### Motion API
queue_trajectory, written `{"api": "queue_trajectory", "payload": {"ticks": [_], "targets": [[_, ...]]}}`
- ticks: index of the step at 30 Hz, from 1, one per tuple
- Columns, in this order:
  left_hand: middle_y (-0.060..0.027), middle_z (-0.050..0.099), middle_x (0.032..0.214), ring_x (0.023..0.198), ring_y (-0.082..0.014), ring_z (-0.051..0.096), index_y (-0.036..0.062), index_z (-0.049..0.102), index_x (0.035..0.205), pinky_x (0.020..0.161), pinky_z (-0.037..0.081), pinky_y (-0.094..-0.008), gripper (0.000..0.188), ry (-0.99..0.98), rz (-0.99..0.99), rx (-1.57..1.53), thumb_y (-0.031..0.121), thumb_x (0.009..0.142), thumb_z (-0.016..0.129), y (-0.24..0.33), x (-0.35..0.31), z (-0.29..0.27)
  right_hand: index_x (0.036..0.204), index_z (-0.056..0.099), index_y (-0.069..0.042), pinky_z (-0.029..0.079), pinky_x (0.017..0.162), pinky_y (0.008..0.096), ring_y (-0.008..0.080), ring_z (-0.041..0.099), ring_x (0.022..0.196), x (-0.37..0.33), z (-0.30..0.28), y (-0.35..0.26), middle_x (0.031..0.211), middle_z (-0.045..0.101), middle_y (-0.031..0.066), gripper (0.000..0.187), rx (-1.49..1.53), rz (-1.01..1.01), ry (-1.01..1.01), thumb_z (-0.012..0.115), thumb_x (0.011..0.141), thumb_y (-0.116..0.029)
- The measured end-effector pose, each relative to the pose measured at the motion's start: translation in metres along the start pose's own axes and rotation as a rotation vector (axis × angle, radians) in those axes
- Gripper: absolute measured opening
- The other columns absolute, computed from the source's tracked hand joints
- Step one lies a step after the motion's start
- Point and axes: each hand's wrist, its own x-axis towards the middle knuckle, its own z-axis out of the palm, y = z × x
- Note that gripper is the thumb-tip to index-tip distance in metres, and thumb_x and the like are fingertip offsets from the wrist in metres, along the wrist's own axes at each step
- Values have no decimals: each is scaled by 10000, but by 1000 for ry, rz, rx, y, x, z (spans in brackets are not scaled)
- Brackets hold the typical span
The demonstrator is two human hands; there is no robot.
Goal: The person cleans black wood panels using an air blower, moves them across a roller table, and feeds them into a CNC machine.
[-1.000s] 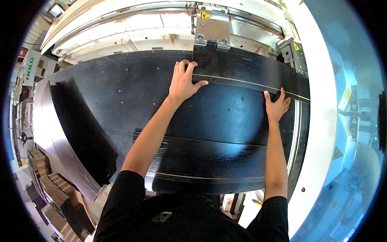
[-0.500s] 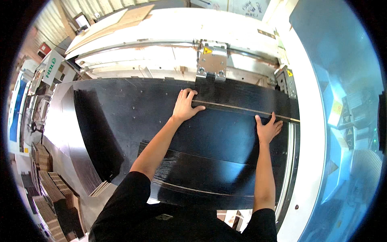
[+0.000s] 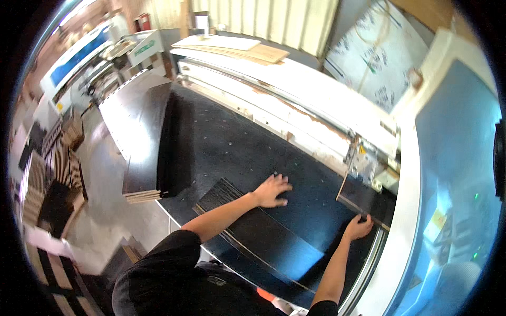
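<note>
My right hand [image 3: 359, 226] has its fingers curled at the near edge of a dark board [image 3: 363, 197], close to the white machine housing. Part of this board lies beneath a metal carriage [image 3: 369, 167]. My left hand [image 3: 271, 190] hovers or rests with spread fingers over the black machine table [image 3: 237, 139]; whether it touches the surface I cannot tell. It holds nothing. Between my forearms and nearest my body, several dark boards with thin pale edges [image 3: 263, 234] lie on the table.
A stack of dark panels [image 3: 145, 142] lies across the table's left end. Along the back runs a white beam [image 3: 295, 97] with pale sheets [image 3: 237, 48] on top. A blue window [image 3: 458, 147] borders the right. More board stacks [image 3: 63, 174] stand at left.
The dark board and the carriage have shifted right, toward the housing. My left hand has let go of the board and come back nearer. My view has turned left.
</note>
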Motion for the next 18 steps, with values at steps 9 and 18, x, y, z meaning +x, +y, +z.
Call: {"api": "queue_trajectory", "payload": {"ticks": [9,18], "targets": [[-156,714,1084,1012,-274,690,34,667,1191,848,541,-369,312,562,-523,-502,212,935,674,62,-317,-123,1183,611,14,482,978,347,224,623,1092,-95,-41,-156,1171,647,136,243,886,-152,-534,631,961,-84],[-88,730,929,844,-291,696,109,692,1127,727,535,-388,235,788,-946,-90,209,915,678,88,-537,-169,1306,498,-8,484,916,319,196,613,1024,-258,-245,-489,1184,631,156,413,1612,-1053,-882,632,926,-95]]}}
